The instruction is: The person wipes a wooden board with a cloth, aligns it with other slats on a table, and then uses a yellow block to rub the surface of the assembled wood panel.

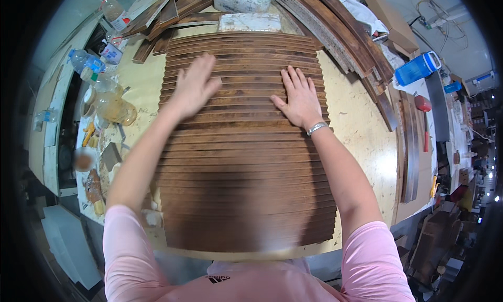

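Observation:
A large brown slatted wooden panel [246, 139], with many narrow ridges running from side to side, lies flat on the pale worktable in front of me. My left hand [196, 87] is over its upper left part, fingers stretched out and slightly blurred; whether it touches the slats I cannot tell. On the upper right part rests my right hand [299, 95], palm down with the fingers spread. A silver bracelet [316, 127] circles my right wrist. Neither hand grips anything. Shadow and glare cover the panel's near part.
Dark wooden strips [335, 24] pile up at the far right, with more boards [173, 14] at the far left. Two wrapped white packages [250, 23] stand behind the panel. Several bottles [112, 105] line the left edge; a blue bottle [416, 69] and a red-headed tool [423, 104] lie right.

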A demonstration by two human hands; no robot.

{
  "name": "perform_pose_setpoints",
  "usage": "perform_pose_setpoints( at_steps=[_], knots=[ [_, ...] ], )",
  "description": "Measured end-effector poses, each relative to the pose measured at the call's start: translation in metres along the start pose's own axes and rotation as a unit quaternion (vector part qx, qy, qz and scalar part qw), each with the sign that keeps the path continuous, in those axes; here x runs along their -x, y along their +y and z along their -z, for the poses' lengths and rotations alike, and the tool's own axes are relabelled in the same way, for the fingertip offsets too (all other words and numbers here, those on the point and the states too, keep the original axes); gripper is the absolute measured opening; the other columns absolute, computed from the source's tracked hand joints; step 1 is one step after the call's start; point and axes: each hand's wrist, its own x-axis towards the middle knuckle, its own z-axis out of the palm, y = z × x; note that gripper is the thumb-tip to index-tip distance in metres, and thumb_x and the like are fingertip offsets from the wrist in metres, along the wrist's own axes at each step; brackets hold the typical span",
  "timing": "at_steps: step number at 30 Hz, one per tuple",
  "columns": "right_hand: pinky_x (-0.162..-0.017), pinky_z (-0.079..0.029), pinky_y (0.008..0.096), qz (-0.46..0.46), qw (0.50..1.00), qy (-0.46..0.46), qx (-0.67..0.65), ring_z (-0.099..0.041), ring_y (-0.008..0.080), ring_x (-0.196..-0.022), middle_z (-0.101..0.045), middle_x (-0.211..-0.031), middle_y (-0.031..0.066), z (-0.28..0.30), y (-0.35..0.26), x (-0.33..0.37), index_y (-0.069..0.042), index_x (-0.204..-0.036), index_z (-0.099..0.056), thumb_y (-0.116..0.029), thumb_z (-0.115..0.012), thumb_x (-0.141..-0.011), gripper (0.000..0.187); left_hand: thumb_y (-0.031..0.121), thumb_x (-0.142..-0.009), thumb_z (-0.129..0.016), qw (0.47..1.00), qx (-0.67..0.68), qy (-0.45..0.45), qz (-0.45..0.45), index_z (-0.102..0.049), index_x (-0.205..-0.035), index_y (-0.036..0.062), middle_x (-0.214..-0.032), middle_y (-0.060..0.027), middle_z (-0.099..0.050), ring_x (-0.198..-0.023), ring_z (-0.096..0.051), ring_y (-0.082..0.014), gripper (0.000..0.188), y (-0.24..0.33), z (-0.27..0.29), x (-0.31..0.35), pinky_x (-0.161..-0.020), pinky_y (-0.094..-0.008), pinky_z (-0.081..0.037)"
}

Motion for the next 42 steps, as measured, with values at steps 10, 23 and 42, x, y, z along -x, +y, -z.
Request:
perform_pose_setpoints(
  at_steps=[10,23,42],
  knots=[
    [-0.125,-0.009,0.0528,0.003,0.995,-0.003,-0.104,-0.011,0.0272,-0.157,-0.016,-0.169,0.0137,0.027,-0.011,0.041,-0.006,-0.160,-0.024,-0.058,-0.046,-0.099,0.083,0.049,-0.093,-0.063,0.996,-0.075,-0.011,-0.053,-0.024,-0.160,0.0098,-0.167,-0.0060,-0.024,-0.154,-0.021,-0.0249,0.086,0.063,-0.029,0.127,-0.123,-0.0579,-0.015],
    [-0.124,-0.014,0.0532,-0.009,0.995,-0.003,-0.103,-0.014,0.0291,-0.156,-0.016,-0.168,0.0155,0.024,0.004,0.099,-0.005,-0.159,-0.024,-0.056,-0.048,-0.099,0.083,0.040,-0.092,-0.064,0.996,0.005,-0.033,-0.083,-0.017,-0.161,0.0065,-0.169,-0.0140,-0.016,-0.156,-0.014,-0.0306,0.090,0.116,-0.009,0.185,-0.124,-0.0572,-0.010],
    [-0.122,-0.022,0.0343,-0.200,0.764,-0.024,-0.613,-0.028,0.0257,-0.150,-0.030,-0.162,0.0167,0.014,0.031,0.216,-0.003,-0.159,-0.020,-0.021,-0.038,-0.110,0.056,0.018,-0.097,-0.068,0.884,0.394,0.132,0.213,-0.026,-0.156,-0.0047,-0.158,-0.0196,-0.037,-0.145,-0.037,-0.0252,0.076,-0.010,-0.039,0.266,-0.119,-0.0348,-0.029]
  ],
)
